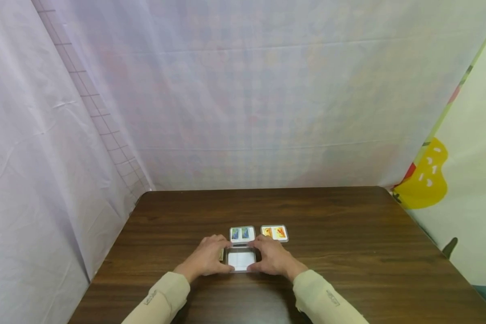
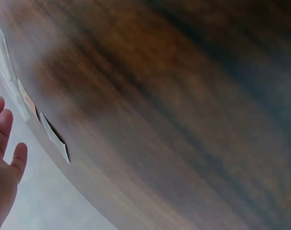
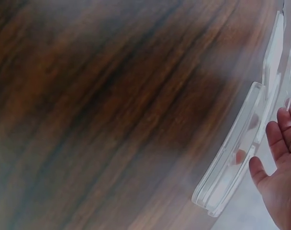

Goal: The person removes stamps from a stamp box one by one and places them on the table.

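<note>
Both hands hold a clear, rectangular plastic case [image 1: 241, 261] with a white inside, flat at the table's near middle. My left hand [image 1: 207, 256] grips its left end, thumb at the near edge and fingers at the far edge. The right hand [image 1: 274, 255] grips the right end the same way. Just behind lies a clear case with two blue-green stamps [image 1: 241, 234]. To its right is a case with two orange pictures [image 1: 279, 232], close to the right fingers. Beside the left hand lies a small loose stamp [image 1: 221, 254], partly hidden; the left wrist view shows a jagged-edged stamp [image 2: 54, 138].
The dark wood-grain table [image 1: 348, 225] extends around the hands on every side. White curtains [image 1: 247, 99] hang behind it and to the left. A white cloth with a yellow fruit print [image 1: 425, 180] hangs at the right.
</note>
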Demonstrator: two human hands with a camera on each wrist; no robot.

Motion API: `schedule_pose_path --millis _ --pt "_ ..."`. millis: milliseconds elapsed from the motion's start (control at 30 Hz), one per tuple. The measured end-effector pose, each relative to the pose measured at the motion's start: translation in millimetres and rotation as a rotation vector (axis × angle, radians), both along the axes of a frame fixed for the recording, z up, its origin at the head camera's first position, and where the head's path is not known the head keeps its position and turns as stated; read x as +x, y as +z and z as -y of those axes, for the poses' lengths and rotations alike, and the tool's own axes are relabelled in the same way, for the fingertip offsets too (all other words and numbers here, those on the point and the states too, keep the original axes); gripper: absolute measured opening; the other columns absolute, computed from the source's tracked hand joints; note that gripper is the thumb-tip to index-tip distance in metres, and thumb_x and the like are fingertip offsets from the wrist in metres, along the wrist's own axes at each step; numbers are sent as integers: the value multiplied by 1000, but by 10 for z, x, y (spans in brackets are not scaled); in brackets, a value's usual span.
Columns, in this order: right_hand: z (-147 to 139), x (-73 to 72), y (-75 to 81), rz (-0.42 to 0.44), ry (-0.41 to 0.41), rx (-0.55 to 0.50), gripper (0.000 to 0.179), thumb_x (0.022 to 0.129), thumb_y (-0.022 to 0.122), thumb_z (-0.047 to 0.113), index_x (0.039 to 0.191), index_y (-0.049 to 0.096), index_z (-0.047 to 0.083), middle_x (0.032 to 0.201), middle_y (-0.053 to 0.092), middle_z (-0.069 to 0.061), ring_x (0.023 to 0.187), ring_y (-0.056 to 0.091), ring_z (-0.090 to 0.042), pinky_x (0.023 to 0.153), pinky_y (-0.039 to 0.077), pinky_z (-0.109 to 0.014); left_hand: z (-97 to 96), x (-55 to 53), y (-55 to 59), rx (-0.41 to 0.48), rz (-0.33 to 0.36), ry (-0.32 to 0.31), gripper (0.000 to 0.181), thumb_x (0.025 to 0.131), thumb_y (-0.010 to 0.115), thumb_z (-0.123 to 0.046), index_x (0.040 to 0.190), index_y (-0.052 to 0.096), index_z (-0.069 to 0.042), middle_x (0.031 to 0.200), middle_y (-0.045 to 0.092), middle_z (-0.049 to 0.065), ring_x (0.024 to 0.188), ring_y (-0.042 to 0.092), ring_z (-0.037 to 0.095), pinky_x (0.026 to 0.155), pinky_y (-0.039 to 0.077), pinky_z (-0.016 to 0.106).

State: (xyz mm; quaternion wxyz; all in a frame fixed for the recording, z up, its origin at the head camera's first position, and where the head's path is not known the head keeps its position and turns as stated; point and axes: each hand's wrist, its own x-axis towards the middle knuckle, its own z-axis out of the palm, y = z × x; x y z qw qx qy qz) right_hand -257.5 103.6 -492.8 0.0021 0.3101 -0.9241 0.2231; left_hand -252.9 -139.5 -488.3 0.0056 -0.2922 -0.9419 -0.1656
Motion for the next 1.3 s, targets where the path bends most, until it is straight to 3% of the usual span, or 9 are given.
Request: schedule_pose_path --millis 267,667,1300 --pt "-6 -7 -55 -34 18 45 64 72 83 42 124 66 9 114 62 -7 105 60 -28 92 46 -49 2 15 -37 -1 10 -5 67 73 82 -51 123 67 -9 111 62 1 101 55 19 95 42 41" --pt "-19 5 -88 8 -5 57 67 71 84 45 126 65 11 123 61 -12 118 54 -33 100 36 -57 -25 16 -68 -27 17 -7 64 72 82 -50 121 68 -11 111 62 0 102 54 18 94 41 41" --pt "3 56 -68 35 -10 84 68 73 84 43 128 64 8 124 60 -11 121 51 -34 103 32 -58 -22 14 -96 -52 34 -9 65 74 81 -50 123 68 -10 113 61 1 102 54 18 95 41 40"
